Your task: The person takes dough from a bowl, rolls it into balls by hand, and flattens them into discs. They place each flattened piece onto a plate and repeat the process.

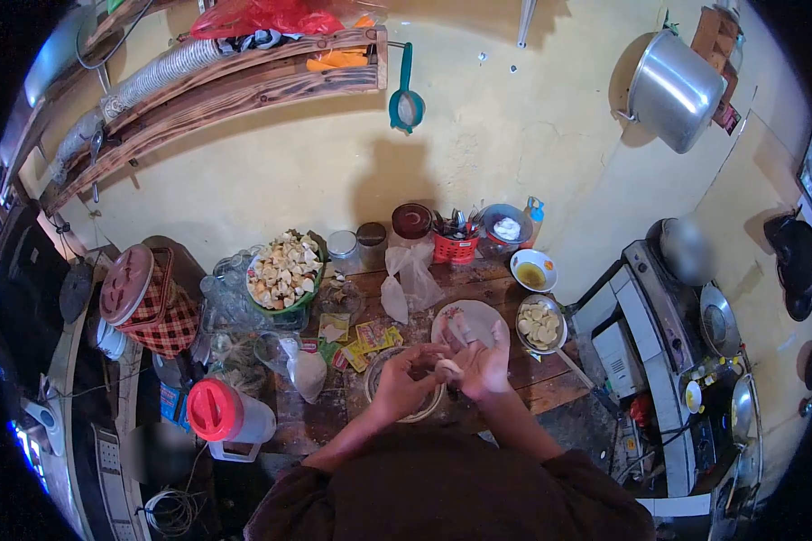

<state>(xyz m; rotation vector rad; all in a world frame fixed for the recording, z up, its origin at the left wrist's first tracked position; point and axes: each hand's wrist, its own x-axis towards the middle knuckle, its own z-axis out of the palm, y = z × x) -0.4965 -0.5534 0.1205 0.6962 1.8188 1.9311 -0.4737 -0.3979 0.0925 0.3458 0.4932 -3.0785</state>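
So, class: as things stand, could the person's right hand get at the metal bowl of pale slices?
Probably yes. The right hand is busy with a small pale piece, but the metal bowl of pale slices sits just beside it, with nothing between.

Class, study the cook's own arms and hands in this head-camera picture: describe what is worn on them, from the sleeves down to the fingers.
Both arms wear dark brown sleeves pushed up near the elbows, leaving the forearms bare. The left hand and the right hand wear no gloves. No watch or bracelet shows on either wrist. A pale strip, perhaps a bandage or dough, crosses one right-hand finger; the picture is too small to tell which.
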